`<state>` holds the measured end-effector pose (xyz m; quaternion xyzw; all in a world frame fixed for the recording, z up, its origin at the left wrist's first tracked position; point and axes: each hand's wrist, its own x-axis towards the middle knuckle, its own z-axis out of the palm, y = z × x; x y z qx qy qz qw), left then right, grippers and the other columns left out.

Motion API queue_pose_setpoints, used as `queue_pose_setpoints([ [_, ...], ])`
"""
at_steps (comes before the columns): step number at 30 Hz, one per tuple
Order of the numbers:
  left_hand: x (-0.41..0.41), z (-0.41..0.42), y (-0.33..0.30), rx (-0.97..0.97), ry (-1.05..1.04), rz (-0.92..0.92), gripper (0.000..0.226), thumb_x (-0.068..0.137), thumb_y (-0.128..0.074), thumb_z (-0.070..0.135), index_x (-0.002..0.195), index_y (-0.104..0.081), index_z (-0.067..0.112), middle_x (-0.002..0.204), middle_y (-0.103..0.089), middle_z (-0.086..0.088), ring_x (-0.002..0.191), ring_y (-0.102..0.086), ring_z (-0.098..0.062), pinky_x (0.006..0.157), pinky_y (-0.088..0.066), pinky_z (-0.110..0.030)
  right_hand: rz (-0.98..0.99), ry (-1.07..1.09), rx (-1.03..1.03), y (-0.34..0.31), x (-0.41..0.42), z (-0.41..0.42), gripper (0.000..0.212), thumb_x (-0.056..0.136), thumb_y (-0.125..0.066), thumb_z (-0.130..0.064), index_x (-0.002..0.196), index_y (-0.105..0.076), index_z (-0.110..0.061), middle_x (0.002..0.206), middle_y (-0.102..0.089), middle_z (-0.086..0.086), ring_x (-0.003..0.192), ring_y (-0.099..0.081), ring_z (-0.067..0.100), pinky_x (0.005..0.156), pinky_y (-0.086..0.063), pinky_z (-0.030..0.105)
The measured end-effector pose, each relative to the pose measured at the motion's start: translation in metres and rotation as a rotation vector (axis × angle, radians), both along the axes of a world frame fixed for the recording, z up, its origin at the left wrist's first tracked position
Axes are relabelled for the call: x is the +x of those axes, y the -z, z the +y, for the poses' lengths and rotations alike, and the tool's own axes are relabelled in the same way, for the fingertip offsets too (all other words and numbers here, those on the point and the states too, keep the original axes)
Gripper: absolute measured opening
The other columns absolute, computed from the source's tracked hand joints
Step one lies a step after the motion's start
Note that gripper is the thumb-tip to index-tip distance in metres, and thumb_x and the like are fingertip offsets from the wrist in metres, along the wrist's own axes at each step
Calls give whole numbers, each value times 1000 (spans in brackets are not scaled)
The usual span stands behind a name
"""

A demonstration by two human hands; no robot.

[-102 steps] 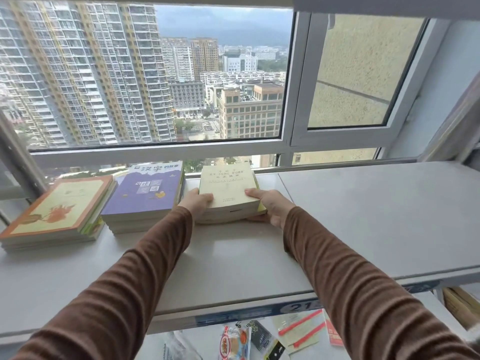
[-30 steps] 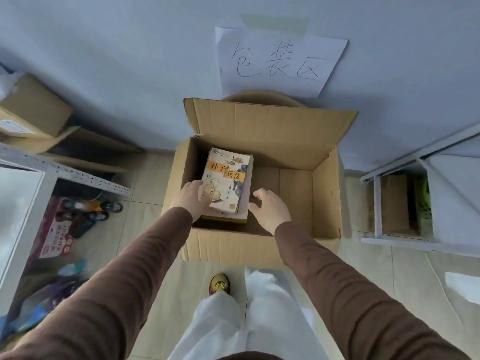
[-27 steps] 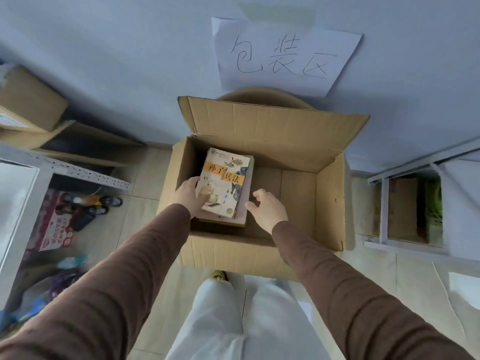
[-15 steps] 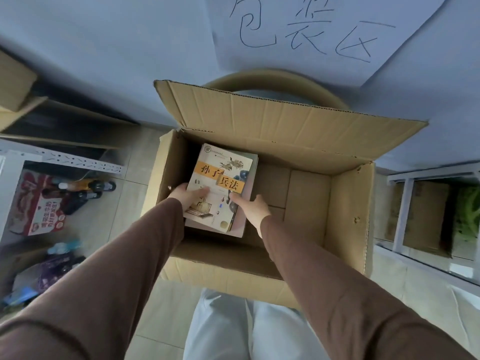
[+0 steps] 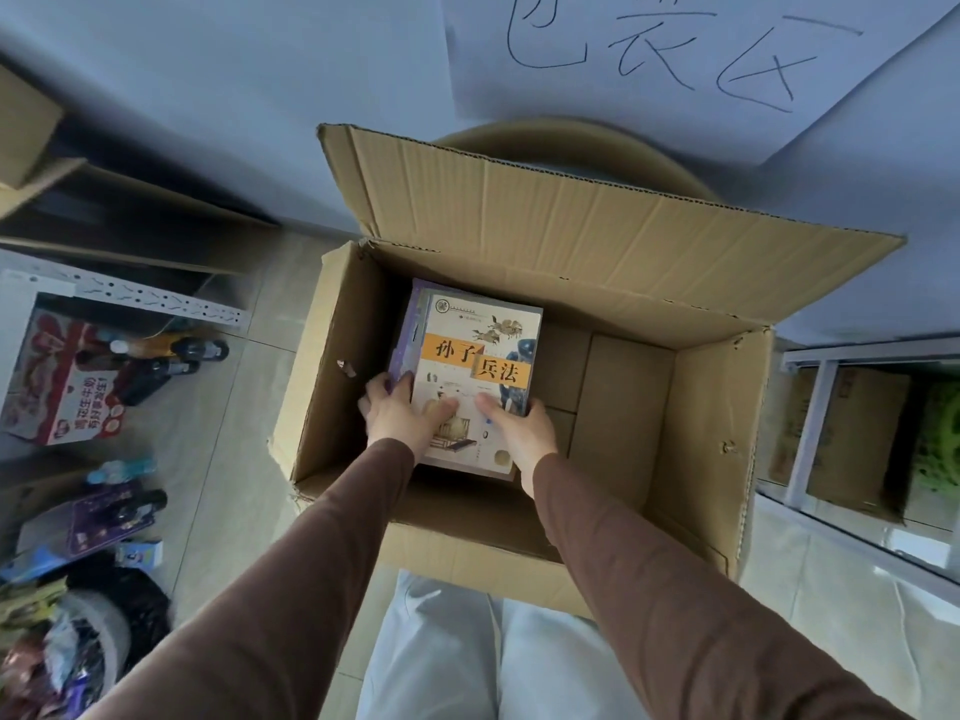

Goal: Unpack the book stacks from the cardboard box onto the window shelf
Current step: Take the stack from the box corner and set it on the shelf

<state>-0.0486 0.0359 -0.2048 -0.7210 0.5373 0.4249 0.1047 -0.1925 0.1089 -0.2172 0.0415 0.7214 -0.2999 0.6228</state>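
Brown ribbed sleeves run forward from the wearer, over pale trousers, into the open cardboard box (image 5: 717, 439) on the tiled floor.

Hands: the left hand (image 5: 402, 415) and right hand (image 5: 519, 433) are set apart and clamped on the near end of the book stack (image 5: 475, 366), one at each near corner, thumbs over the top cover, fingers going down the sides. How far the fingers reach beneath cannot be told.

Location of stack: inside the box, against its left wall, directly ahead of both hands. The long axis runs away from the wearer, tilted slightly to the right. Both hands are about equally close.

Materials: the top cover is glossy, pale, with an orange title band; purple edges of lower books show at the left side. The box is plain corrugated board, far flap standing up, floor bare to the right of the hands.

Judgement: the lift is in hand; a grip at one end only leaves the far end unsupported, so the stack may sag or slide.

Beyond the box: a blue wall carrying a handwritten paper sign (image 5: 675, 59).
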Motion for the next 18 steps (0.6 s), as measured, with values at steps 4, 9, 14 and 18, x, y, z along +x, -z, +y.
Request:
queue_pose_setpoints([
  [4, -11, -2, -2, 113, -288, 153, 81, 77, -78, 53, 140, -44, 17, 126, -54, -5, 98, -62, -19, 86, -56, -37, -100, 21, -17, 0, -12, 9, 95, 72, -90, -42, 146, -39, -13, 130, -65, 9, 105, -69, 21, 75, -56, 29],
  [9, -18, -3, 0, 259, -440, 258, 68, 74, -80, 55, 120, -49, 17, 105, -69, -3, 82, -69, -18, 62, -54, -27, -177, -18, -40, -13, -32, 24, 60, 85, -79, -38, 135, -52, -19, 108, -72, 3, 89, -69, 12, 63, -50, 23],
  [14, -11, 12, -12, 429, -526, 451, 101, 55, -88, 62, 137, -53, 15, 102, -80, -11, 84, -79, -29, 76, -64, -40, -227, -55, -60, -40, -49, 34, 52, 87, -77, -41, 129, -62, -12, 114, -76, 8, 98, -72, 20, 68, -54, 29],
  [18, -9, 22, -52, 427, -593, 528, 73, 72, -82, 52, 130, -61, 13, 98, -80, -12, 80, -78, -28, 68, -63, -36, -195, -123, -120, -78, -47, 36, 59, 85, -78, -45, 132, -62, -13, 118, -76, 10, 101, -73, 22, 71, -55, 30],
])
